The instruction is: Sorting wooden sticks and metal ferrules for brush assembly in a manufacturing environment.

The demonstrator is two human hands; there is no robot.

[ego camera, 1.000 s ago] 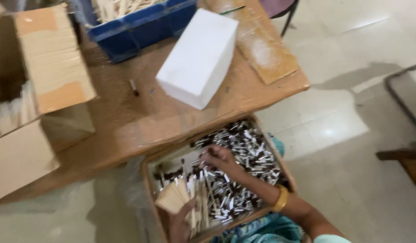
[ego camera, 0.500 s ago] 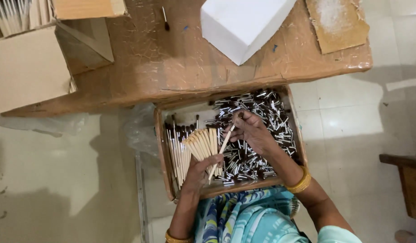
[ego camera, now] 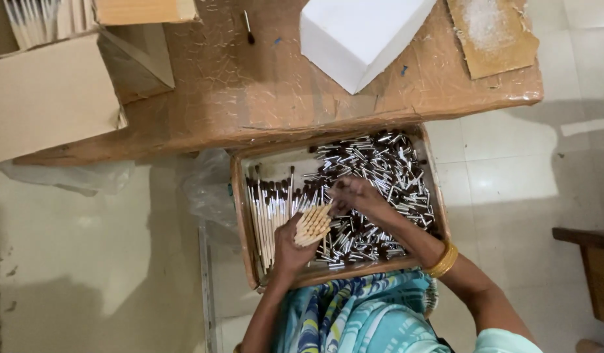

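While the left hand clamps a fanned bundle of pale wooden handles at lower centre of the frame, their ends squared together, the right hand hovers just beside it, fingertips pressed together, though what they pinch I cannot tell. Both work over a shallow cardboard tray of loose small brushes in the lap, below the table edge

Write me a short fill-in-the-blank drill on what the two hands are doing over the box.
1. The left hand grips a bundle of pale ____ sticks.
2. The right hand reaches into the loose heap of brushes, and its wrist wears a ____ bangle.
3. The cardboard tray rests on the person's ____.
4. On the table lies a ____ block.

Missing words: wooden; gold; lap; white
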